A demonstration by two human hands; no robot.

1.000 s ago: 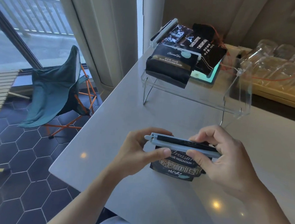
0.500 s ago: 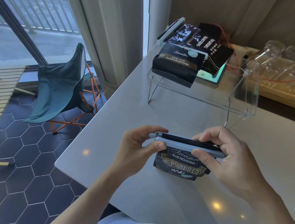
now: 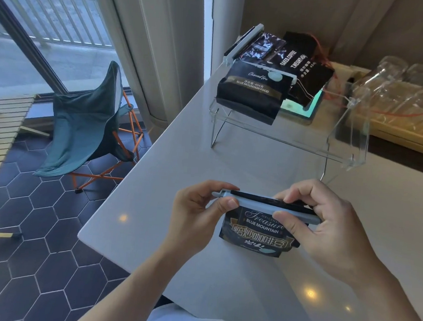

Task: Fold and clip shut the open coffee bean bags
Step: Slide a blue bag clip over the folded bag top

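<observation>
A small black coffee bean bag [image 3: 257, 233] marked "Treasure Blue Mountain" stands on the white table [image 3: 178, 178], its folded top inside a long grey-blue clip [image 3: 257, 204]. My left hand [image 3: 196, 217] pinches the clip's left end between thumb and fingers. My right hand [image 3: 326, 230] grips the clip's right part, fingers over the top, thumb on the front. Behind, on a clear acrylic stand [image 3: 343, 143], lie a clipped black bag [image 3: 251, 92] and other dark bags [image 3: 301, 66].
Clear glass jars [image 3: 400, 94] on a yellow tray sit at the back right. A teal folding chair [image 3: 87, 122] stands on the dark hexagon-tiled floor left of the table. The table's left edge runs close to my left hand.
Both hands keep their hold on the clip and bag in almost the same place. The view has shifted slightly, so the stand and chair appear a bit further right.
</observation>
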